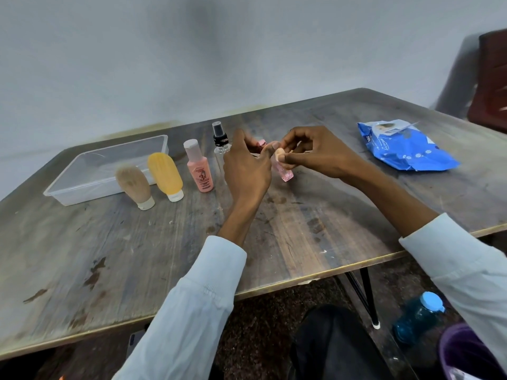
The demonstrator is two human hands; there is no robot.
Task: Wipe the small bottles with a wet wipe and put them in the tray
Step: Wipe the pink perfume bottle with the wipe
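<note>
Above the table (pixel 274 242) middle, my left hand (pixel 247 165) and right hand (pixel 321 152) both pinch a small pink bottle (pixel 284 171), long axis tilted, base toward the near edge, top toward the far edge. Beyond, toward the far left corner: beige tube (pixel 134 186), yellow tube (pixel 165 174), pink lotion bottle (pixel 199 168), spray bottle (pixel 220 144), clear tray (pixel 82 185); wipes pack (pixel 406 149) near the right edge

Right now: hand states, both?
Left hand: holds the small pink bottle.
Right hand: pinches that bottle's top end; no wipe visible.

Worn wooden table (pixel 115 259) against a pale wall (pixel 192 56), dark chair (pixel 491 78) beside.
</note>
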